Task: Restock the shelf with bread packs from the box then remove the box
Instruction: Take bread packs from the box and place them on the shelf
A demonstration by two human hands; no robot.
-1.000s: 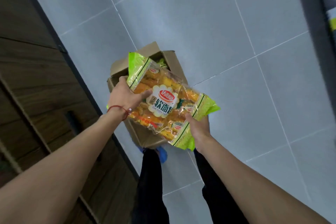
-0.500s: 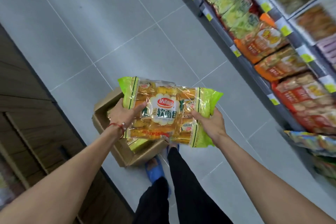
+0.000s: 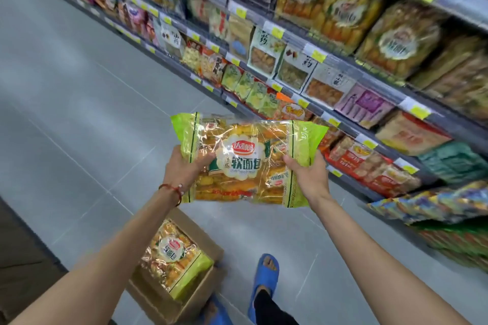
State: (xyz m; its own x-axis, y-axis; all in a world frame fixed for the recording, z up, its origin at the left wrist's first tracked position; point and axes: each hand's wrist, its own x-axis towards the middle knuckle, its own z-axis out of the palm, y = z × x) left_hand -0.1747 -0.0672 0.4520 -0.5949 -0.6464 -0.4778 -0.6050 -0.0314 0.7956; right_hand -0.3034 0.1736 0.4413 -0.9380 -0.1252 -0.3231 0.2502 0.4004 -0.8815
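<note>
At frame centre, above the aisle floor: bread pack, gripped at both ends, left hand and right hand, fingers closed on wrapper. Best kept level, label outward, carried toward matching packs at 1 o'clock. Box at 7 o'clock, one pack showing; depth beneath hidden. Shelf blurred.

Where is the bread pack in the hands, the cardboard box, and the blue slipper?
held bread pack (image 3: pixel 241 159): head view, on its white label.
cardboard box (image 3: pixel 203 235): head view, on its far flap.
blue slipper (image 3: pixel 266 276): head view, on the strap.
</note>
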